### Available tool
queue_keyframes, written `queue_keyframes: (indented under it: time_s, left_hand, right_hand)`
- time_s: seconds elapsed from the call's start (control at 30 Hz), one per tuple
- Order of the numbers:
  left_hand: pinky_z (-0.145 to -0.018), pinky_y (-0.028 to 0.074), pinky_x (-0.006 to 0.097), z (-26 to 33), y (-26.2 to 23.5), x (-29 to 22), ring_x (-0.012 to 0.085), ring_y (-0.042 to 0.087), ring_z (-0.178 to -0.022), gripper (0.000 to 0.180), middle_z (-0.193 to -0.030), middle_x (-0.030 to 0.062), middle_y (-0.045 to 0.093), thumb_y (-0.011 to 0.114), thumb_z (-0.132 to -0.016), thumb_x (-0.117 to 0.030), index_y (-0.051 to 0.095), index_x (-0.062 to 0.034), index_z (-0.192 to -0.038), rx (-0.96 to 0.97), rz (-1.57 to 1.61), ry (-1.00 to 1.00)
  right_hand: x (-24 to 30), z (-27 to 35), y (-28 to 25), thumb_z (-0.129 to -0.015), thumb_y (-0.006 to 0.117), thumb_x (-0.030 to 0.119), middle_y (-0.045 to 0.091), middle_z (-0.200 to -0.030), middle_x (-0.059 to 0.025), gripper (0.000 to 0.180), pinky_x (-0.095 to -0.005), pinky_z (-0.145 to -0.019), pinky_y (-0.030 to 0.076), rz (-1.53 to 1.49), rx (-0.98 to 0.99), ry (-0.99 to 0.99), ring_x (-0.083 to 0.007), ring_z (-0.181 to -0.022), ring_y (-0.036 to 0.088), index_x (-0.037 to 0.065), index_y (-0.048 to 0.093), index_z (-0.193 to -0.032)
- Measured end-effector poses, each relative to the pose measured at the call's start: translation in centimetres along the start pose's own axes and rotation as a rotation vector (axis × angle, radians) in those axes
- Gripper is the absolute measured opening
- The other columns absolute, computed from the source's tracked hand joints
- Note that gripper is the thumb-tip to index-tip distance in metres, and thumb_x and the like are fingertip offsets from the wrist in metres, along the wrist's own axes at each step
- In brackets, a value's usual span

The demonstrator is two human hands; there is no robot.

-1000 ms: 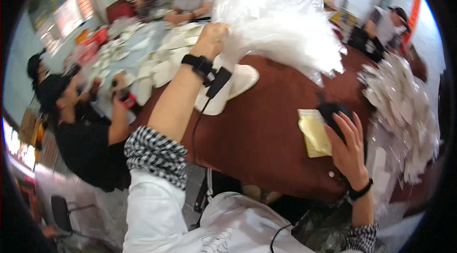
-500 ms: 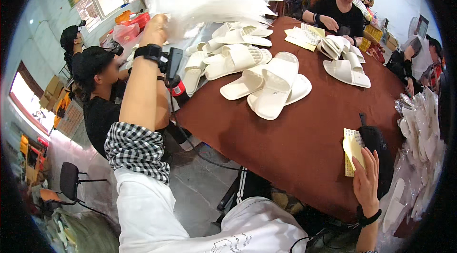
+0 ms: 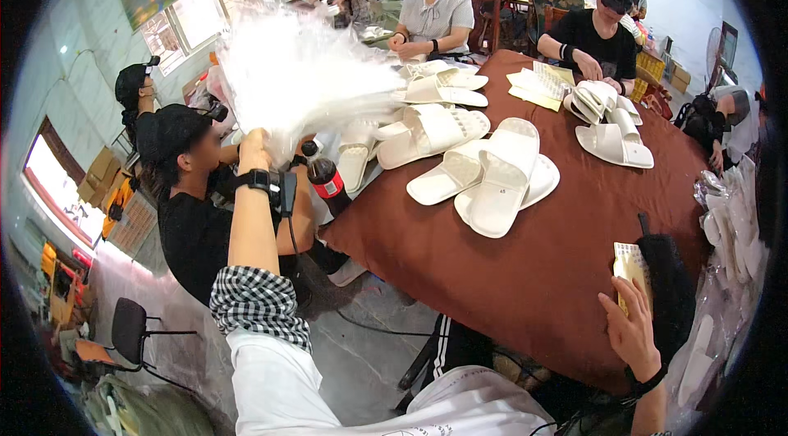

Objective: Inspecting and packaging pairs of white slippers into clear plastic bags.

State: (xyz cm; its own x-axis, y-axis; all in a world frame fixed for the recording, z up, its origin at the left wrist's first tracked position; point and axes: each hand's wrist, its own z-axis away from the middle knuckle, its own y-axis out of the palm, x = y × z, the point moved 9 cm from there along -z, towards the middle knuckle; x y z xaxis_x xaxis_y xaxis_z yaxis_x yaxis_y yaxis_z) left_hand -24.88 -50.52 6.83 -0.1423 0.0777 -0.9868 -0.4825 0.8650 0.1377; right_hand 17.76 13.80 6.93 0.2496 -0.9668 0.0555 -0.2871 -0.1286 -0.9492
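Note:
My left hand (image 3: 255, 149) is raised at the left, closed around the lower end of a bunch of clear plastic bags (image 3: 300, 75). The bags fan out upward and look whitish and blurred. At the right of the table my right hand (image 3: 632, 325) has its fingers apart, reaching over the lower end of yellow sticker sheets (image 3: 630, 263). Beside the sheets lies a black pouch-like item (image 3: 669, 280). In the middle, cream slippers (image 3: 502, 177) overlap in a loose pile on the brown tablecloth (image 3: 566, 214). Another pair (image 3: 427, 130) sits behind them.
Across the table a person in black (image 3: 603, 38) sits near more slippers (image 3: 616, 144) and sticker sheets (image 3: 538, 89). Another person (image 3: 189, 190) is close at my left, by a cola bottle (image 3: 327, 181). Bagged slippers (image 3: 735, 231) hang along the right edge. A cable (image 3: 369, 325) crosses below.
The bunch of bags has come down, uncovering people behind the table. My left hand still grips it. My right hand's fingers have spread over the sticker sheets. The whole view has shifted slightly.

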Motion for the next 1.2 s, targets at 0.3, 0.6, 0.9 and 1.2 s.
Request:
queue_keyframes:
  time_s: [0.3,0.6,0.9,1.2]
  left_hand:
    - [-0.089,0.052,0.041,-2.2,-2.8,4.9,0.0325,0.064,-0.1,0.032,-0.11,0.0158,0.066,0.06,-0.085,-0.012,0.061,0.0052,-0.112,-0.059,0.163,-0.088]
    - [-0.08,0.053,0.036,-1.8,-3.0,2.2,0.0293,0.066,-0.088,0.032,-0.1,0.0107,0.068,0.068,-0.083,-0.02,0.065,0.0024,-0.106,0.028,0.049,-0.025]
    - [-0.098,0.049,0.042,-1.2,-3.7,2.9,0.0412,0.061,-0.119,0.042,-0.127,0.0266,0.063,0.057,-0.089,0.001,0.058,-0.002,-0.13,0.088,-1.136,0.475]
    - [-0.1,0.048,0.04,-1.9,-9.6,12.0,0.0352,0.064,-0.114,0.034,-0.128,0.0264,0.064,0.054,-0.095,-0.009,0.061,-0.0024,-0.127,-0.309,0.058,-0.358]
  right_hand:
    - [0.8,-0.9,1.0,-0.077,0.063,-0.007,0.051,-0.144,-0.0187,0.053,-0.0538,-0.117,0.036,-0.063,0.074,-0.019,-0.0383,-0.134,0.05,0.009,0.066,-0.128]
    - [1.3,-1.9,2.0,-0.072,0.065,-0.009,0.051,-0.145,-0.0186,0.059,-0.0522,-0.116,0.038,-0.095,0.122,-0.032,-0.0392,-0.133,0.05,0.009,0.065,-0.129]
    - [2.4,-2.1,1.9,-0.07,0.064,-0.007,0.05,-0.145,-0.0179,0.06,-0.0526,-0.114,0.04,-0.098,0.146,-0.051,-0.0401,-0.132,0.051,0.008,0.065,-0.128]
    - [3.2,-2.0,2.1,-0.07,0.065,-0.007,0.052,-0.142,-0.0184,0.057,-0.0521,-0.111,0.043,-0.117,0.136,-0.086,-0.0402,-0.131,0.052,0.008,0.065,-0.126]
